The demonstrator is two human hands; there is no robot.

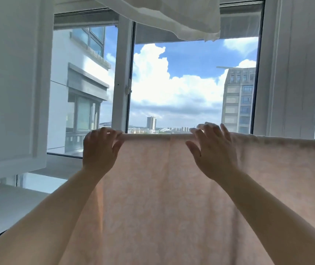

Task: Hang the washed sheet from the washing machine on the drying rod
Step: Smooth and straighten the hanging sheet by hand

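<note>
A big pink sheet (172, 197) hangs over the drying rod (152, 137). It falls straight down in front of the person and fills the low part of the view. The rod runs sideways at the top edge of the sheet, and the sheet covers it there.

The left hand (100, 150) is at the left end of the sheet. Its fingers curl over the top of the rod, so its grip holds the rod and the sheet edge. The right hand (213, 152) is up near the rod too. Its fingers are spread wide and straight, and its grip holds nothing. The fingertips reach the top edge of the sheet.

Behind the sheet is a window (191, 83) with blue sky, white clouds and tall buildings. A white cloth (181, 16) hangs up high, above the hands.
</note>
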